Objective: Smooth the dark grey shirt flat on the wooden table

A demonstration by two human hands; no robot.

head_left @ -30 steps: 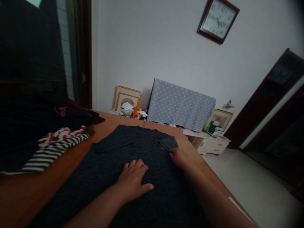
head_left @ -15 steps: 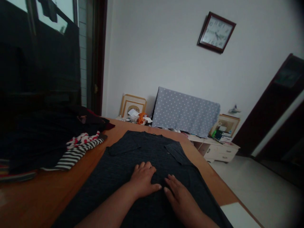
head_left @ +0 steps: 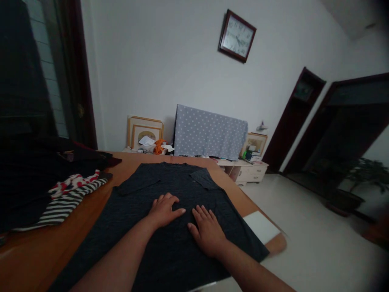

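Where it lies spread flat on the orange-brown wooden table (head_left: pixel 91 202), the dark grey knit shirt (head_left: pixel 170 227) bears both palms: left hand (head_left: pixel 162 211) and right hand (head_left: pixel 208 231), fingers (head_left: pixel 203 212) extended, gripping nothing. Adjacent, left: heap of striped and red-patterned clothes (head_left: pixel 65 194).

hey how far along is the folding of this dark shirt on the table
Done: the dark shirt lies spread on the table, both sleeves folded inward. In hand: the left hand and right hand rest flat, side by side, on its middle. Left: the body is not yet folded, and a pile of clothes, striped and red-and-white pieces among them, lies beside it.
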